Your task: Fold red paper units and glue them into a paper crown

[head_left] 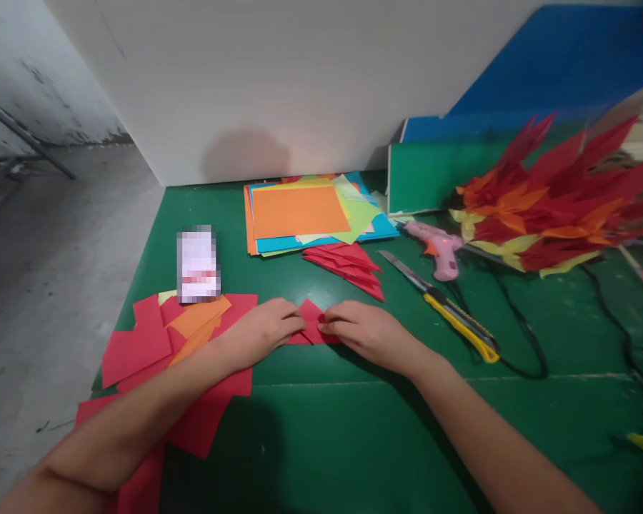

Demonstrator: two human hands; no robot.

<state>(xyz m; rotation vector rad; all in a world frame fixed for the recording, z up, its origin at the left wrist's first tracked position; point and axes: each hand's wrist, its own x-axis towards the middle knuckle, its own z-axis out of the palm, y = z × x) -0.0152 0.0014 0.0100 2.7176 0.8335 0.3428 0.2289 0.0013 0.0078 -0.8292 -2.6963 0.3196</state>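
Observation:
A small folded red paper piece (pixel 311 323) lies on the green table (pixel 354 428) between my hands. My left hand (pixel 262 330) pinches its left side with curled fingers. My right hand (pixel 361 332) presses and pinches its right side, fingers closed on the paper. Just behind it sits a pile of folded red paper points (pixel 348 265). Loose red and orange paper squares (pixel 166 343) spread under my left forearm.
A stack of coloured paper sheets (pixel 305 212) lies at the back. A yellow utility knife (pixel 444 307), a pink glue gun (pixel 439 250) with black cord and a red-orange paper spike arrangement (pixel 557 200) occupy the right. A blurred card (pixel 197 264) stands left. The table's left edge drops to the floor.

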